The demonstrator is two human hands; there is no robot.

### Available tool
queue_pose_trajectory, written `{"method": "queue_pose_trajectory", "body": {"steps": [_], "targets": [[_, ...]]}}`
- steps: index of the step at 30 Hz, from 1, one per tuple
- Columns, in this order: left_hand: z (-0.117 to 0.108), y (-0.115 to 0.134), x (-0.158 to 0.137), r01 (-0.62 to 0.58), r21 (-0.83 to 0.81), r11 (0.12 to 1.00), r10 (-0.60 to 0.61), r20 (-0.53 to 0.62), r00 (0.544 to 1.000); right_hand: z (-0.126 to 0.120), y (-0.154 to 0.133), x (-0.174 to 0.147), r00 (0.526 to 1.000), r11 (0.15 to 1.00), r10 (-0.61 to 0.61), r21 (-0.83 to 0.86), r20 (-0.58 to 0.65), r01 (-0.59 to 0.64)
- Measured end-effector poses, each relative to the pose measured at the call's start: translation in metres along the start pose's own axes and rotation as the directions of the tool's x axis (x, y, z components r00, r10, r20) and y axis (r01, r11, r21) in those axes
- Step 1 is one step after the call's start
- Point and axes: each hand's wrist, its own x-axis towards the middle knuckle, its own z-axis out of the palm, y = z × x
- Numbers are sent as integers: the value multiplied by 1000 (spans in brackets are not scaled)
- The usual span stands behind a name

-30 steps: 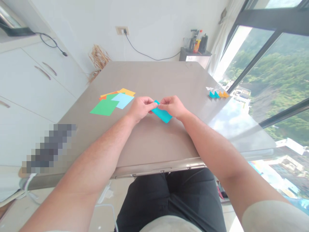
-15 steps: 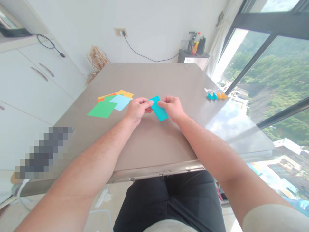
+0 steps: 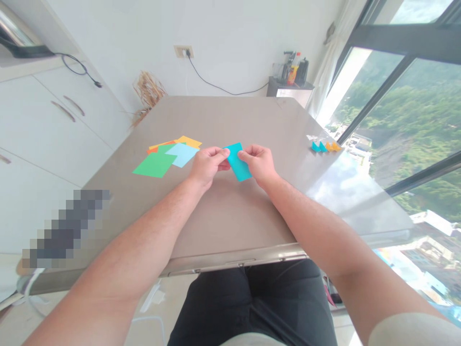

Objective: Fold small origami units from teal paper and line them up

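Note:
A turquoise sheet of paper (image 3: 239, 166), seemingly folded to a rectangle, is held above the table between my two hands. My left hand (image 3: 211, 165) pinches its left edge between thumb and fingers. On the other side, my right hand (image 3: 257, 162) grips its right edge, the thumb lying on the upper face. The fingers behind the paper are partly hidden. To the left of my hands lie loose paper sheets: a green sheet (image 3: 154, 164), a light blue sheet (image 3: 182, 154) and several orange and yellow ones.
Small folded turquoise and orange paper pieces (image 3: 326, 146) stand in a row at the right edge of the brown table (image 3: 230, 216). A blurred-out dark object (image 3: 68, 228) lies at the left edge. Bottles (image 3: 293, 72) stand on a cabinet behind, beside a window.
The turquoise paper is turned slightly more upright in my hands. Both hands keep their hold, and the whole view has shifted a little.

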Motion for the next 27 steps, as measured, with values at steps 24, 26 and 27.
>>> {"method": "queue_pose_trajectory", "body": {"steps": [24, 26, 27], "targets": [[1, 0, -4, -17, 193, 981, -7, 126, 992, -3, -6, -2, 998, 993, 49, 114, -48, -43], [1, 0, -4, -9, 221, 975, -23, 140, 990, -2, -6, -2, 997, 992, 47, 118, -66, -39], [1, 1, -4, -6, 239, 971, -31, 151, 988, -2, -6, -2, 996, 992, 44, 120, -78, -35]]}}
